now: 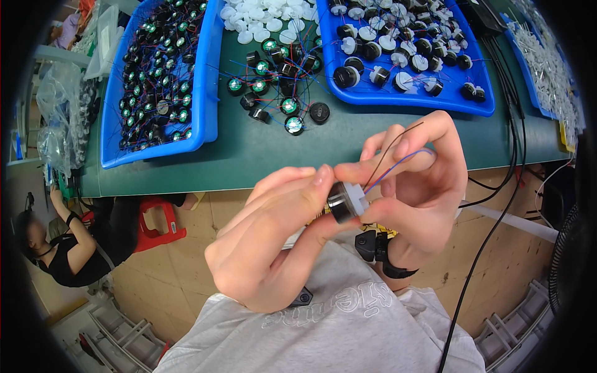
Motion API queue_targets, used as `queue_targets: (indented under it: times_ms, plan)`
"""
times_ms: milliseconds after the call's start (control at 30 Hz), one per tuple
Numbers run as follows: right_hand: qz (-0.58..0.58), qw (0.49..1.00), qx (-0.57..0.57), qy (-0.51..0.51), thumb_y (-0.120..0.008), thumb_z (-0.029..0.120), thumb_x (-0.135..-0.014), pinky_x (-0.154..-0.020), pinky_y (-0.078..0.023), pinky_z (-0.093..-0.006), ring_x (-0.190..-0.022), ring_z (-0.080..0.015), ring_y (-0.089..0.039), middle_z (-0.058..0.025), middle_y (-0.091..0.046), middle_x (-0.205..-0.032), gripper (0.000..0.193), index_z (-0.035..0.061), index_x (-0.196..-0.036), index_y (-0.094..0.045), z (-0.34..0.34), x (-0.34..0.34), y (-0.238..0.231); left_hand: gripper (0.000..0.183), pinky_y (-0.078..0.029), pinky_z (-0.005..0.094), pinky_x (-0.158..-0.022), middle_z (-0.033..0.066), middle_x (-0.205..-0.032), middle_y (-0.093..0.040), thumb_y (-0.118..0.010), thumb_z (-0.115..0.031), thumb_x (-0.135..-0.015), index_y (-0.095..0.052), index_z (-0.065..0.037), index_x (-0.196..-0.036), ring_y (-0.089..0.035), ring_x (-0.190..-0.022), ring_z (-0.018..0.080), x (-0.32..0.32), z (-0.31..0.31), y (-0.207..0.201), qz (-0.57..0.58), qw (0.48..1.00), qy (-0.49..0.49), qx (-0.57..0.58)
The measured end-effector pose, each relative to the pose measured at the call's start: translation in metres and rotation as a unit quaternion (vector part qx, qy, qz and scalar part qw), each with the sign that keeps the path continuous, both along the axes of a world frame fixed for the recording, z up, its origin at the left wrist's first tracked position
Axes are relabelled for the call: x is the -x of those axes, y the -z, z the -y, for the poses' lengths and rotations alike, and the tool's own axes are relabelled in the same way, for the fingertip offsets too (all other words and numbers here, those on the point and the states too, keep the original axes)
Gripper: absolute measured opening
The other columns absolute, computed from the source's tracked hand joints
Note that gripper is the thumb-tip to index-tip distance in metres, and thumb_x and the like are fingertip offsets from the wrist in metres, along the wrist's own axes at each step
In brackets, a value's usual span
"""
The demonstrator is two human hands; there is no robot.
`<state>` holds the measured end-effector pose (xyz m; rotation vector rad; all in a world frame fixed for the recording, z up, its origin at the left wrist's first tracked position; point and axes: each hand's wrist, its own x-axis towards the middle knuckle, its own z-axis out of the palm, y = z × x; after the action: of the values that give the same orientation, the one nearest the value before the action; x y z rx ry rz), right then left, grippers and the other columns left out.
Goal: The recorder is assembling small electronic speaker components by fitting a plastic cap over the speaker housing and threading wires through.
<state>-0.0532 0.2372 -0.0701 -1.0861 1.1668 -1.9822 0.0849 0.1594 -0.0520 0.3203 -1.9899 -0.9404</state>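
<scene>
Head view, work station with one piece in hand and its stock laid out along a green bench (pixel 261 168):

Item, black cylindrical unit (pixel 339 206), one: raised in front of the person's shirt, off the near edge of the bench, its axis tilted; white plastic cap (pixel 356 198) at its right end; a blue wire (pixel 388 171) and a dark wire (pixel 384 152) leading up and right from the cap.

Item, left hand (pixel 280 227): thumb and fingers closed in a narrow pinch on the unit's black body.

Item, right hand (pixel 420 177): fingertips drawn in narrowly around the cap end, the wires running past its curled fingers.

Item, left blue tray (pixel 208 105): wired black cylinders with green faces.

Item, right blue tray (pixel 404 104): black cylinders with white caps among them.

Item, loose cylinder pile (pixel 287 105), between the trays: wires splayed, no caps evident.

Item, white disc heap (pixel 249 18): behind the pile.

Remarks: the step in hand appears to be fitting or pressing the cap onto the cylinder; whether it is fully seated cannot be told. As judged, the next move calls for even thumb pressure, the body steadied and both wires free of the joint
</scene>
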Motion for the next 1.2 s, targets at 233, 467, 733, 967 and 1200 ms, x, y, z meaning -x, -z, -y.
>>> queue_targets:
  times_ms: [233,467,733,967,1200]
  plan:
    - [-0.013,0.994,0.086,0.062,-0.077,0.005,-0.056,-0.072,-0.035,-0.0294,-0.071,-0.0144,-0.047,-0.0116,-0.062,-0.078,0.055,0.0070,-0.097,-0.040,0.012,-0.010,0.000,0.049,-0.041,0.0311,-0.085,0.0246,-0.106,-0.053,-0.066,-0.004,-0.070,-0.045,0.016,-0.109,-0.055,-0.097,0.0240,0.000,-0.006,-0.005,0.032,0.987,0.050,-0.150]
    - [-0.181,0.975,0.129,0.020,-0.078,0.015,-0.055,-0.075,-0.037,-0.0328,-0.089,-0.0214,-0.045,-0.0129,-0.055,-0.090,0.051,0.0112,-0.095,-0.047,0.013,0.003,0.004,0.069,-0.040,0.0322,-0.086,0.0278,-0.104,-0.053,-0.069,-0.022,-0.065,-0.040,0.020,-0.111,-0.054,-0.098,0.0255,-0.001,0.002,-0.003,-0.019,0.976,0.160,-0.144]
    - [-0.157,0.957,0.216,-0.112,-0.072,0.013,-0.064,-0.080,-0.044,-0.0429,-0.103,-0.0398,-0.048,-0.0349,-0.044,-0.110,0.055,-0.0023,-0.110,-0.045,0.022,0.006,0.007,0.048,-0.046,0.0378,-0.079,0.0230,-0.090,-0.060,-0.072,-0.009,-0.059,-0.054,0.014,-0.097,-0.060,-0.087,0.0296,0.003,-0.001,-0.011,-0.018,0.981,0.142,-0.133]
    - [-0.222,0.950,0.213,-0.053,-0.067,0.014,-0.073,-0.076,-0.049,-0.0447,-0.078,-0.0311,-0.062,-0.0272,-0.055,-0.097,0.038,0.0003,-0.103,-0.048,0.020,-0.002,0.006,0.040,-0.047,0.0391,-0.075,0.0210,-0.084,-0.061,-0.073,-0.013,-0.063,-0.058,0.011,-0.092,-0.061,-0.084,0.0322,-0.002,-0.003,-0.012,-0.012,0.981,0.146,-0.125]
    - [-0.146,0.969,0.179,0.086,-0.056,0.011,-0.082,-0.072,-0.050,-0.0365,-0.070,-0.0239,-0.063,-0.0168,-0.062,-0.085,0.004,0.0086,-0.082,-0.052,0.017,-0.029,-0.007,0.037,-0.048,0.0405,-0.073,0.0196,-0.080,-0.062,-0.072,-0.015,-0.063,-0.060,0.009,-0.090,-0.061,-0.083,0.0334,0.000,-0.004,-0.007,-0.037,0.979,0.163,-0.119]
